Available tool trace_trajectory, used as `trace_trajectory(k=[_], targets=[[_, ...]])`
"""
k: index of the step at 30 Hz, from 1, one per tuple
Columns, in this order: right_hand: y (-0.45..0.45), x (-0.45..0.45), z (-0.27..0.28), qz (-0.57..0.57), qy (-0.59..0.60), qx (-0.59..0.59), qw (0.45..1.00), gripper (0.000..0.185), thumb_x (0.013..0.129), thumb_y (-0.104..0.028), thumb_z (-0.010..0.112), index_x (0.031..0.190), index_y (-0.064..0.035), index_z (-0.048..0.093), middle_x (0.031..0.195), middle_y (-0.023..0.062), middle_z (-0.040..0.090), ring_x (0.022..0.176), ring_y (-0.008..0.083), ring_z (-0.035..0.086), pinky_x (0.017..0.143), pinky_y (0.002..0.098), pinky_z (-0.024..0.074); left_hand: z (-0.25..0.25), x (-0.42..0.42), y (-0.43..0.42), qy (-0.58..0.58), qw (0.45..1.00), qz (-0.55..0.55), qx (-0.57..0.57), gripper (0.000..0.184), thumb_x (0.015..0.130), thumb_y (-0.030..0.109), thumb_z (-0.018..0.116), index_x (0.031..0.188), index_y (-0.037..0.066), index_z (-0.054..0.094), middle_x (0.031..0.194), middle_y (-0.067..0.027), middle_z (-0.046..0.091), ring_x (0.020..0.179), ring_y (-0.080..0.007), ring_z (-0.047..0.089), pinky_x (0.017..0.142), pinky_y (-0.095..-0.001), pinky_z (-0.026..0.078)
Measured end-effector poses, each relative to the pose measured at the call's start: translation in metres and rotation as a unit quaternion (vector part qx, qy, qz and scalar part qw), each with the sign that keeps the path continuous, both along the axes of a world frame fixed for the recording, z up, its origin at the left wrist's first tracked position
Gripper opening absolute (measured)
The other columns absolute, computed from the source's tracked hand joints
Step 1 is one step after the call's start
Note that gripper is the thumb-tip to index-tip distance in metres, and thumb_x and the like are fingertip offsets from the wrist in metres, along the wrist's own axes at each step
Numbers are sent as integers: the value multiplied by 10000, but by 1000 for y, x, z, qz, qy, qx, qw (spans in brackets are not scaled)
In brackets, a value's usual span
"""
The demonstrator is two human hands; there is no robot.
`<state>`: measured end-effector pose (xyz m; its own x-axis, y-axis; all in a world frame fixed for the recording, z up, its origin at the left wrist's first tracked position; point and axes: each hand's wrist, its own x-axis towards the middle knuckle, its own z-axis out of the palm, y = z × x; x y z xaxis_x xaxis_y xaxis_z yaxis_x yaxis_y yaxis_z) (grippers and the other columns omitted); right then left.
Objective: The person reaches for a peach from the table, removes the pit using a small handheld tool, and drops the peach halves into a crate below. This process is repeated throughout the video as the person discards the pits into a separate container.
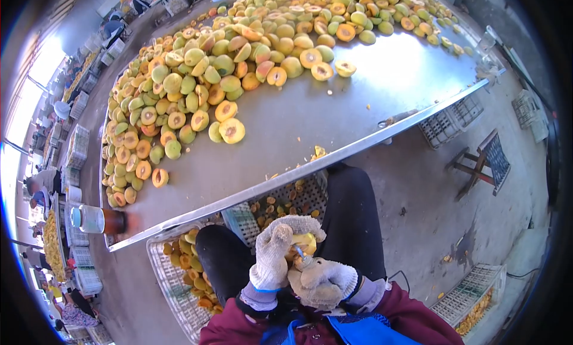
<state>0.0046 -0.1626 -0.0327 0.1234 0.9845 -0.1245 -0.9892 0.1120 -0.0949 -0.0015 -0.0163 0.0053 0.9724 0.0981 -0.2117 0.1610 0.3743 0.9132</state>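
Observation:
Both of my hands wear light knitted gloves and meet above my lap, below the table's front edge. My left hand point(276, 249) is closed round a yellow-green fruit piece point(304, 243). Right against the fruit, my right hand point(322, 280) grips a small tool point(300, 252), of which a bluish part shows between the fingers. The rest of the tool is hidden by the glove. Beyond them, halved fruits point(231, 131) with brown centres lie among a large heap on the metal table point(286, 133).
A jar of dark liquid point(98, 219) stands at the table's left corner. Below are a crate of fruit pieces point(170, 279) and a crate with pits point(239, 219). A stool point(483, 163) and another crate point(471, 297) are on the right. People work at the far left.

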Motion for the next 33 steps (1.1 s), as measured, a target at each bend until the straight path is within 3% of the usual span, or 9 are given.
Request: trace_trajectory(k=[6, 8, 14, 16, 21, 26, 28, 29, 33], targets=[[-1, -7, -3, -18, 77, 49, 996, 258, 864, -238, 644, 854, -1, 544, 591, 37, 521, 402, 124, 459, 403, 265, 395, -9, 13, 26, -170, 949, -149, 221, 419, 971, 337, 536, 1094, -53, 630, 1021, -142, 670, 900, -232, 654, 819, -352, 519], [0, -14, -12, -39, 58, 7, 998, 257, 865, -239, 642, 853, -2, 543, 589, 36, 518, 411, 127, 465, 405, 267, 395, 6, 8, 20, -73, 966, -160, 187, 385, 973, 307, 529, 1115, -39, 620, 1014, -147, 667, 882, -236, 656, 805, -358, 531], [2, -11, -4, -1, -15, 19, 1000, 260, 830, -240, 686, 841, -8, 569, 619, 28, 540, 468, 112, 497, 441, 251, 409, -9, -1, 6, 110, 951, 28, -288, 492, 930, 465, 575, 1106, 6, 594, 963, -150, 664, 824, -261, 683, 636, -346, 582], [6, -5, 1, 24, -77, 42, 996, 261, 815, -239, 704, 834, -9, 581, 642, 30, 559, 499, 107, 513, 470, 242, 420, -15, 0, 10, 103, 955, 10, -276, 514, 919, 491, 580, 1117, 17, 576, 965, -142, 661, 807, -275, 689, 575, -345, 583], [7, 6, 7, 37, -175, -19, 984, 237, 784, -212, 733, 808, -8, 615, 749, 49, 607, 642, 120, 547, 588, 241, 436, -1, -8, 48, 16, 986, 163, -13, 487, 963, 455, 518, 1175, 17, 550, 1016, -118, 651, 859, -229, 680, 612, -304, 588], [9, 20, 34, 35, -212, -102, 971, 192, 796, -191, 727, 821, -28, 630, 751, 27, 601, 657, 104, 551, 613, 244, 435, -13, -72, 150, -24, 907, 372, 195, 317, 967, 302, 558, 1088, 16, 621, 1004, -109, 669, 964, -213, 644, 831, -353, 534], [16, 23, 40, 91, -277, -215, 932, 171, 826, -215, 720, 836, -72, 627, 714, -4, 587, 605, 86, 540, 555, 234, 428, -47, -108, 213, 93, 806, 253, 527, 252, 913, 224, 625, 1062, 21, 641, 1001, -113, 674, 1038, -230, 613, 926, -379, 476], [18, 33, 44, 162, -273, -227, 921, 164, 857, -239, 703, 843, -108, 605, 655, -26, 561, 524, 68, 510, 471, 225, 403, -21, -111, 213, 75, 618, 136, 771, 239, 835, 144, 684, 1047, 35, 660, 1063, -123, 661, 1096, -274, 586, 958, -389, 458], [38, 59, 55, 140, -409, -308, 847, 189, 872, -244, 712, 857, -83, 613, 616, 0, 561, 505, 79, 516, 458, 235, 400, -26, -92, 220, 89, 766, 258, 582, 337, 770, 116, 721, 1095, 67, 648, 1186, -137, 612, 1149, -308, 559, 981, -390, 448]])
